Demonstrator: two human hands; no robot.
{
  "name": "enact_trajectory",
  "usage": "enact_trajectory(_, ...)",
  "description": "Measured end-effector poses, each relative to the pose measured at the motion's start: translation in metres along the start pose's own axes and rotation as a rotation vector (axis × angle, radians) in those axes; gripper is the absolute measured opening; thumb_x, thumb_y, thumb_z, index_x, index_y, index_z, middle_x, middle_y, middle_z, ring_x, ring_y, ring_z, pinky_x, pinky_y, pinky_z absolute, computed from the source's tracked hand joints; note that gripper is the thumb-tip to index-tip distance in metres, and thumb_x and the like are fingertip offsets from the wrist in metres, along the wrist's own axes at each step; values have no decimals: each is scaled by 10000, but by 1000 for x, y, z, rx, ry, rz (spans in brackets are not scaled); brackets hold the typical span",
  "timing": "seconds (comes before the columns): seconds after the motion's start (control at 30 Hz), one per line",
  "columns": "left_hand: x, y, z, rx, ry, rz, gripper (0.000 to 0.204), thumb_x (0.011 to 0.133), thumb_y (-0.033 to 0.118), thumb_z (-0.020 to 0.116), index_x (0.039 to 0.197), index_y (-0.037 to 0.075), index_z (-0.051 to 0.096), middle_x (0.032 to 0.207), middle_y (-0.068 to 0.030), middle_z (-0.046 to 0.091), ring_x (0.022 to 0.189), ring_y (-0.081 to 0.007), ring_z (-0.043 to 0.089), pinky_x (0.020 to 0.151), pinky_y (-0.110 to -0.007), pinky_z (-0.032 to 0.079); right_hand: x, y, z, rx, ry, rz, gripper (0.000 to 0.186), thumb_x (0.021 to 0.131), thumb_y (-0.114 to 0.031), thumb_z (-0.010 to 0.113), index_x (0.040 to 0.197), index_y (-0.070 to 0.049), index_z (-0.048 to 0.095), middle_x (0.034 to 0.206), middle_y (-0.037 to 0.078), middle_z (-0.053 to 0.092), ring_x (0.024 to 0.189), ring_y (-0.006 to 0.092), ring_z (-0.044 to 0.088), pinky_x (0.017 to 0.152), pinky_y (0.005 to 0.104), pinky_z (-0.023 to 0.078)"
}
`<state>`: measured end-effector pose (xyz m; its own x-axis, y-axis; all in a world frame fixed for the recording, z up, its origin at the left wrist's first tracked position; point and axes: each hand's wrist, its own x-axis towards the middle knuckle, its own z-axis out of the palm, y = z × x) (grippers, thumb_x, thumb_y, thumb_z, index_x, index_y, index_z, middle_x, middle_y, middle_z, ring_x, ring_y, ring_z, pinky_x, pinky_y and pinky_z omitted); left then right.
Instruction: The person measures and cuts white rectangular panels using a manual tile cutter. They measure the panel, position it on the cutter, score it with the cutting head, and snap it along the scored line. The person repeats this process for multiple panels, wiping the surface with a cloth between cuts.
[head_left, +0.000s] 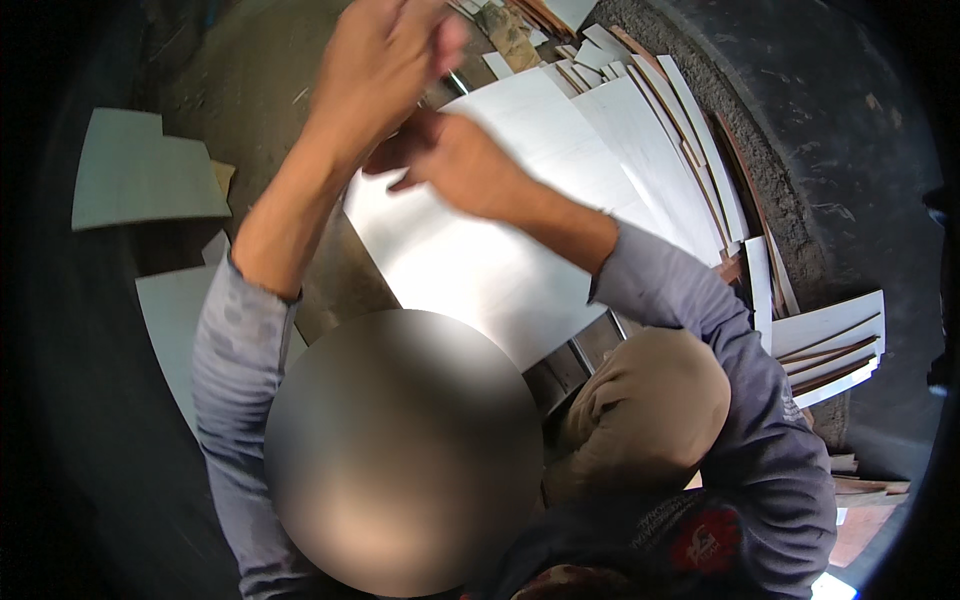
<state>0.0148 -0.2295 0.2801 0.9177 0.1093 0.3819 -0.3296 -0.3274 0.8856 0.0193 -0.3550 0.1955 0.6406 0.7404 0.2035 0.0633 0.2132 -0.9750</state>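
Note:
Near the top, my left hand (390, 65) is raised over a large white tile (480, 260), its fingers curled and smeared by motion around something I cannot make out. A thin metal bar (457, 85) shows just beside it. My right hand (445, 160) is just below, partly behind my left wrist, also blurred; its lower fingers are bent and somewhat apart, and what they touch is hidden. The white tile lies at an angle across a metal frame (570, 360), whose rails show at its lower edge.
Cut tile pieces and strips (700, 150) are piled along the right, with more stacked lower right (830, 340). Pale tiles (150, 170) lie at the left on a dusty floor (230, 60). My bent knee (640, 410) is beside the frame. A blurred circle hides the lower middle.

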Motion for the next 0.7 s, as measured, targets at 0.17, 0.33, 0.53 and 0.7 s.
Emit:
enact_trajectory(0.17,-13,-94,-56,183,-326,-351,395,1123,382,490,1124,47,700,666,48,505,551,-48,469,506,-228,393,-14,96,-96,20,133,475,404,1055,-332,561,1360,-67,547,1156,157,708,1044,277,702,829,441,607)
enact_trajectory(0.33,-40,-202,-70,128,-585,-625,386,1124,354,483,1046,51,708,675,25,558,540,-55,480,496,-259,415,15,158,-212,129,818,549,496,1119,-476,398,1408,-89,511,1140,134,656,908,213,679,753,360,604)
enact_trajectory(0.53,-45,-261,-83,74,-667,-825,365,1107,354,515,973,65,694,696,17,617,542,-75,530,530,-262,445,61,185,-234,-81,642,498,365,1094,-354,547,1186,-27,680,821,26,660,622,106,605,552,250,506)
enact_trajectory(0.7,-50,-285,-103,91,-540,-858,286,1052,299,632,911,55,684,738,16,664,590,-68,574,569,-242,484,81,210,-250,-284,687,492,285,1023,-280,693,854,-52,710,706,17,653,552,89,537,504,250,445)
